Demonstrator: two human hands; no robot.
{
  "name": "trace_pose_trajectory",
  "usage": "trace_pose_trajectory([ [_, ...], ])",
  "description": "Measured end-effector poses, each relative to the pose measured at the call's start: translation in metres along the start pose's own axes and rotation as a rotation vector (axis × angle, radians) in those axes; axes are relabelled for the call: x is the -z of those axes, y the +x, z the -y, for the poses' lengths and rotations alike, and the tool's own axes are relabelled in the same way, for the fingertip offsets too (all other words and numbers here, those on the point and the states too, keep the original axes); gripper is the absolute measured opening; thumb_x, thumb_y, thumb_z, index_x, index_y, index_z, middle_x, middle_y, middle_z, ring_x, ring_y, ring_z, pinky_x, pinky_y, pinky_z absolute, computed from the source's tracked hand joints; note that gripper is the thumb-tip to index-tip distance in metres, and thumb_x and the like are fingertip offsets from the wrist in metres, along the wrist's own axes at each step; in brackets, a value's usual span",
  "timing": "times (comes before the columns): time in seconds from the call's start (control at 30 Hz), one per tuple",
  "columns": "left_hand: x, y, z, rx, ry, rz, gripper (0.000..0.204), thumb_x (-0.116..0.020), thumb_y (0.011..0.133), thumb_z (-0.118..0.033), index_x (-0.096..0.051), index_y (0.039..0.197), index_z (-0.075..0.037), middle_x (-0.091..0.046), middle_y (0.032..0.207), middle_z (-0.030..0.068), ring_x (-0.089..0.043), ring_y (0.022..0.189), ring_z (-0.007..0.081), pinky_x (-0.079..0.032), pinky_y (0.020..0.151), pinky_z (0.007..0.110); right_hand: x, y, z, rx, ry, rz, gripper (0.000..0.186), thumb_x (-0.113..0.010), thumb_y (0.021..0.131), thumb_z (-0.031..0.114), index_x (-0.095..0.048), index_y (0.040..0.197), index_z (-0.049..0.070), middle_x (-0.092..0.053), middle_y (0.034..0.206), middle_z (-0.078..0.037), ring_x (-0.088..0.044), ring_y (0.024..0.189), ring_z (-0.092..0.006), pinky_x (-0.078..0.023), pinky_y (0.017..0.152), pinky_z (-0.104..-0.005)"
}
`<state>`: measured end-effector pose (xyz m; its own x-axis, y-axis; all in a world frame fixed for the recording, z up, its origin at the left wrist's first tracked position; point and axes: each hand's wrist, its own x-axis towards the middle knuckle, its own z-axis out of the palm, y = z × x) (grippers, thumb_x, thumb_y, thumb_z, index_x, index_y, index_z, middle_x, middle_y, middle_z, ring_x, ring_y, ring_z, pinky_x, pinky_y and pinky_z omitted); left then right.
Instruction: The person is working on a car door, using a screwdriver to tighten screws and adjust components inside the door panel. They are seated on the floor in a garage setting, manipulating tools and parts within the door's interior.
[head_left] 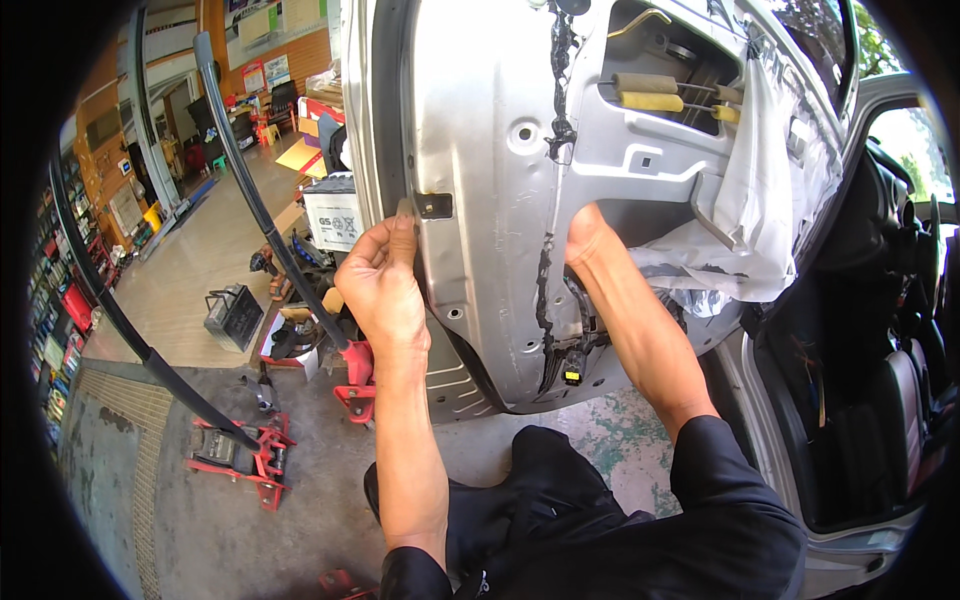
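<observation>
A silver car door (480, 200) without its inner trim stands before me. At its left edge, beside a small dark rectangular slot (436, 206), my left hand (385, 275) is closed, thumb against curled fingers. What the fingers grip, if anything, is too small to make out. My right hand (584, 236) reaches into the large lower opening of the door panel; its fingers are hidden inside. Black sealant (545, 290) runs down the panel between my hands. Clear plastic sheeting (755, 220) hangs loose right of my right forearm. A connector with a yellow part (572, 376) hangs near the door's bottom.
Two red floor jacks (270, 455) with long black handles (245, 180) stand on the left. Behind them are a black battery (233, 316), a white battery (331, 215) and a box of parts (292, 345). The car's seat (905, 400) and door sill lie to the right.
</observation>
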<state>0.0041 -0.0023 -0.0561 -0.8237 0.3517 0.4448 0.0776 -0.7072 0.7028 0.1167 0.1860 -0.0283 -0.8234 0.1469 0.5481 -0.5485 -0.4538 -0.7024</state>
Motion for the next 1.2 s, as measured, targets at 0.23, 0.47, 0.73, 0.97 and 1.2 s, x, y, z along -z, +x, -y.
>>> trace_pose_trajectory([
  [0.23, 0.002, 0.000, -0.004, -0.010, 0.048, 0.046, 0.023, -0.071, 0.098, -0.017, -0.070, 0.108, 0.003, -0.071, 0.081, 0.0012, -0.056, 0.061, 0.0037, -0.038, 0.052, 0.019, -0.004, 0.000, -0.001, -0.001, -0.054, -0.076, 0.050, -0.048, 0.104, 0.047, -0.064, 0.124, 0.004, -0.071, 0.111, -0.010, -0.071, 0.094, -0.0223, -0.062, 0.078, -0.0373],
  [0.47, -0.002, -0.005, -0.004, -0.021, -0.010, 0.029, 0.017, -0.068, 0.098, -0.007, -0.071, 0.108, 0.006, -0.073, 0.091, 0.0072, -0.064, 0.077, 0.0094, -0.050, 0.069, 0.023, 0.002, -0.001, 0.000, 0.017, -0.084, -0.120, 0.050, -0.049, 0.103, 0.046, -0.064, 0.124, 0.004, -0.072, 0.110, -0.011, -0.071, 0.093, -0.0233, -0.062, 0.076, -0.0375],
  [0.73, -0.002, -0.006, -0.006, -0.013, 0.020, 0.054, 0.019, -0.067, 0.098, -0.005, -0.070, 0.112, 0.007, -0.074, 0.092, 0.0058, -0.064, 0.079, 0.0084, -0.051, 0.070, 0.023, 0.011, -0.005, 0.006, -0.016, 0.001, -0.029, 0.046, -0.057, 0.101, 0.041, -0.066, 0.123, 0.002, -0.072, 0.114, -0.013, -0.072, 0.097, -0.0256, -0.062, 0.084, -0.0425],
  [0.97, 0.002, -0.004, -0.008, -0.003, 0.077, 0.031, 0.020, -0.071, 0.097, -0.009, -0.072, 0.107, 0.007, -0.073, 0.088, 0.0043, -0.063, 0.077, 0.0067, -0.048, 0.068, 0.021, 0.018, -0.003, 0.005, -0.012, -0.022, -0.041, 0.052, -0.055, 0.101, 0.047, -0.064, 0.129, 0.004, -0.071, 0.119, -0.012, -0.071, 0.102, -0.0247, -0.061, 0.087, -0.0427],
  [1.2, -0.002, -0.004, -0.006, -0.108, 0.163, 0.001, 0.020, -0.072, 0.097, -0.012, -0.072, 0.098, 0.008, -0.069, 0.080, 0.0016, -0.058, 0.070, 0.0050, -0.045, 0.062, 0.021, 0.012, -0.004, 0.005, -0.002, -0.071, -0.091, 0.054, -0.050, 0.103, 0.049, -0.063, 0.129, 0.004, -0.071, 0.119, -0.012, -0.071, 0.102, -0.0246, -0.061, 0.085, -0.0422],
])
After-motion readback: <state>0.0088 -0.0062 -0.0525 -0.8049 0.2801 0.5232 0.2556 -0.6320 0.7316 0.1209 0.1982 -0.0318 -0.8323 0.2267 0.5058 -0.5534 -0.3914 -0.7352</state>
